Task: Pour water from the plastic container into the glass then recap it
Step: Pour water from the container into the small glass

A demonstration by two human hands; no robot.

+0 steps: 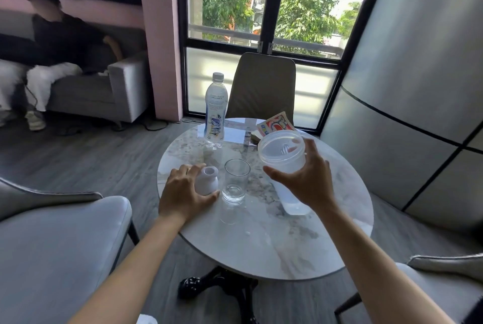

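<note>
My right hand point(307, 180) grips a translucent white plastic container point(283, 152), uncapped, with its wide open mouth toward me. It stands on the round marble table point(261, 240), right of the glass. A clear glass point(235, 181) stands upright at the table's middle with a little water at its bottom. My left hand point(183, 193) rests on the table left of the glass, fingers wrapped around the container's white cap point(207, 180), which stands on the tabletop.
A capped water bottle point(215, 106) stands at the table's far side. A red printed pack point(275, 125) lies behind the container. Chairs surround the table: one opposite point(262, 85), grey ones at left point(60, 240) and lower right. A person sits on a sofa at far left.
</note>
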